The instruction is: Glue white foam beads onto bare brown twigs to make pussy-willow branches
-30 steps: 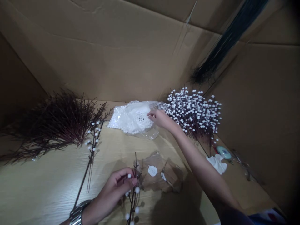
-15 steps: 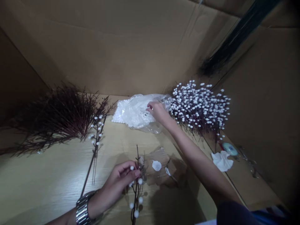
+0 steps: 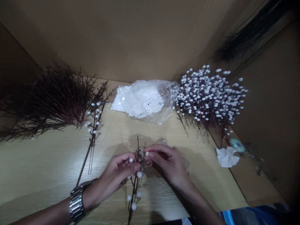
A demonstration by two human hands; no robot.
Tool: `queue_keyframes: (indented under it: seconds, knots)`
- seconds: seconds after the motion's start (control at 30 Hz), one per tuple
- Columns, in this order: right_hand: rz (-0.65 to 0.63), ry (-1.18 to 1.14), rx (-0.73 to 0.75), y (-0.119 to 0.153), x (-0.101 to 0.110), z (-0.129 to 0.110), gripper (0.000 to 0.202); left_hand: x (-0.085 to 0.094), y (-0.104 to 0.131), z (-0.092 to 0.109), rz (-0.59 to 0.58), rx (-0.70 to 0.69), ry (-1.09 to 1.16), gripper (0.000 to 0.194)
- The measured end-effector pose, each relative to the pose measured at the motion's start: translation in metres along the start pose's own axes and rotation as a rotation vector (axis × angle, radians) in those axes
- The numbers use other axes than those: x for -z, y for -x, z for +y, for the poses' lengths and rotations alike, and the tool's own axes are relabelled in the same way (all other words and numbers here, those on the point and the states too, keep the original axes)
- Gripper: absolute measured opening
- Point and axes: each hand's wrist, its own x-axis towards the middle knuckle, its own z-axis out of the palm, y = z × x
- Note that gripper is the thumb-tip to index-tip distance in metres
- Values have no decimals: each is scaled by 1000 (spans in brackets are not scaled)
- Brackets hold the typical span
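Observation:
My left hand [image 3: 117, 170], with a metal watch on its wrist, pinches a brown twig [image 3: 134, 187] that bears several white balls. Between the thumb and finger of my right hand [image 3: 166, 161] is one white ball [image 3: 147, 153], close to the upper part of the twig. A clear plastic bag [image 3: 150, 101] of small white balls lies beyond both hands. Below my right hand, a clear film or glue patch is mostly hidden.
Bare brown twigs [image 3: 63, 97] are heaped at the left, beside a twig with white balls [image 3: 95, 120]. Many white-tipped twigs [image 3: 208, 93] stand at the right. Nearer are crumpled white tissue [image 3: 227, 157], a pale green object [image 3: 236, 145] and metal scissors-like tools [image 3: 255, 157].
My right hand has come back from the plastic bag to the twig, now with a white ball in its fingers. My left hand still grips the twig. The view has shifted slightly.

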Motion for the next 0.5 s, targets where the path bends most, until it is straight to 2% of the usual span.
queue_keyframes:
  seconds: [0.13,0.3,0.5]
  knots:
    - [-22,-73,3,-2,-5,-1,13,1,0,-2,-12,-10,12,18]
    - [-34,-37,36,2,-5,1,13,1,2,-1,-9,4,51,16]
    - [22,-12,79,7,-9,3,17,0,1,-4,2,14,97,16]
